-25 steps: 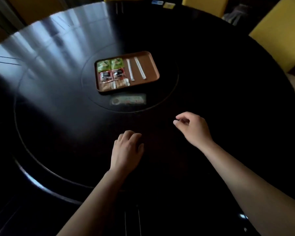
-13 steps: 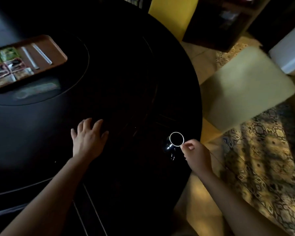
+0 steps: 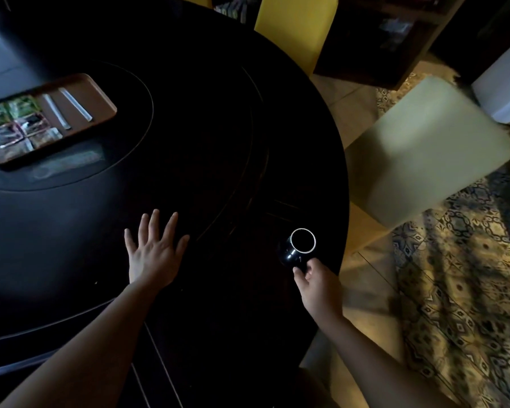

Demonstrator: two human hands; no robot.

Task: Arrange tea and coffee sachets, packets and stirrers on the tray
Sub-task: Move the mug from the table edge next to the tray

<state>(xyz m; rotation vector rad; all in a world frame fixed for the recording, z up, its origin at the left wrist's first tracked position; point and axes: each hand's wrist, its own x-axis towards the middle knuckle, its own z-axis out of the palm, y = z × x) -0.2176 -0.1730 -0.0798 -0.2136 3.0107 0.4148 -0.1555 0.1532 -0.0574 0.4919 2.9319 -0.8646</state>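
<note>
A brown tray [image 3: 100, 97] lies at the far left of the dark round table [image 3: 218, 142]. In it are green tea sachets [image 3: 11, 108], dark coffee packets [image 3: 18, 129] and two white stirrers [image 3: 75, 103] side by side. My left hand [image 3: 153, 251] rests flat on the table with fingers spread, holding nothing. A black cup with a white rim [image 3: 299, 245] stands near the table's right edge. My right hand [image 3: 317, 282] has its fingers closed on the cup's near side, at its handle.
A pale green padded stool [image 3: 430, 148] stands right of the table on a patterned rug [image 3: 468, 275]. A yellow chair [image 3: 295, 28] is at the back, dark shelving behind it. The tray sits on a raised round centre disc.
The view swung right, so the tray shifted to the far left. My right hand reached to the table's right edge and took the black cup's handle. My left hand spread flat.
</note>
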